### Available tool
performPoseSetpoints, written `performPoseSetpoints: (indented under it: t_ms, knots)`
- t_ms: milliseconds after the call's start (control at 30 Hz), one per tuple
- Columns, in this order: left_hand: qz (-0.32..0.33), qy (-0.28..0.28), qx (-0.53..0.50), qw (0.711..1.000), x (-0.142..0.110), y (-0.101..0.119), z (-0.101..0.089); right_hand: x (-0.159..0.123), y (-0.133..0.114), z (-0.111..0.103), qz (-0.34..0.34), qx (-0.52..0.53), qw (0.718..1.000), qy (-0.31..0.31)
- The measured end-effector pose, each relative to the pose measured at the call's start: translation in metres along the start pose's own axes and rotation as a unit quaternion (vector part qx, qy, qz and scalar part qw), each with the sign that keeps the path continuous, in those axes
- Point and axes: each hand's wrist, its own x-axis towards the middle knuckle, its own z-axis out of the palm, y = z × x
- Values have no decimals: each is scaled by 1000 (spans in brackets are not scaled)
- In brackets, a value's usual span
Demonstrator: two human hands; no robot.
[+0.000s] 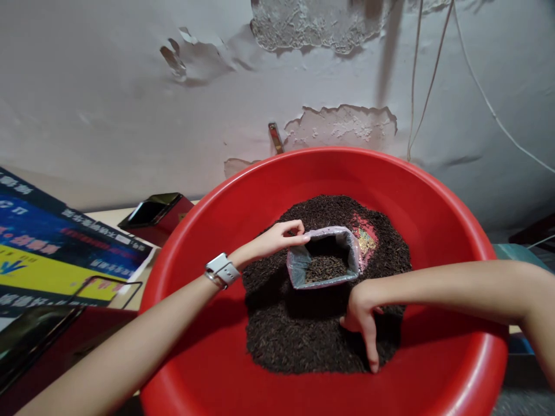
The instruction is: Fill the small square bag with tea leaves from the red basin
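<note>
Right hand (pixel 364 318) down in loose tea leaves (pixel 299 346)

Its fingers are spread apart; whether they hold any leaves, I cannot tell. Gathering seems to be in hand, and lifting any would call for closed fingers. Just beyond, the left hand (pixel 277 238) pinches the rim of a plastic-lined box (pixel 299 271), partly filled, inside the red basin (pixel 208 370). Count: two hands, one box, one basin, two dark-red canisters (pixel 93 332) (pixel 177 215) at left

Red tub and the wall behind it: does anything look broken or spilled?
The wall looks damaged: its surface has peeled in ragged patches behind and above the tub. I see no grains spilled outside the tub; they lie inside, around the lined container.
</note>
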Motion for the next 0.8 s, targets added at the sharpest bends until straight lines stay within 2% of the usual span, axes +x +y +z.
performPoseSetpoints:
  t_ms: [33,100,167,300,467,633,733,800]
  knots:
    - [1,0,2,1000,0,-1,0,-2,-3,-3,12,15,997,-71]
    - [3,-1,8,1000,0,-2,-1,-8,-11,-13,40,37,973,-225]
    - [6,-1,13,1000,0,-3,-1,-12,-20,-22,26,49,969,-241]
    - [5,1,11,1000,0,-2,-1,-17,-38,-28,-33,52,986,-156]
    - [0,2,14,1000,0,0,0,-25,-59,-32,-68,39,995,-60]
    - [9,2,24,1000,1,-1,-1,-45,-76,-55,-82,33,995,45]
    - [8,0,23,1000,1,-1,-1,-61,-82,-71,-123,21,979,160]
    - [7,1,17,1000,1,-1,-1,-70,-83,-79,-141,-34,954,264]
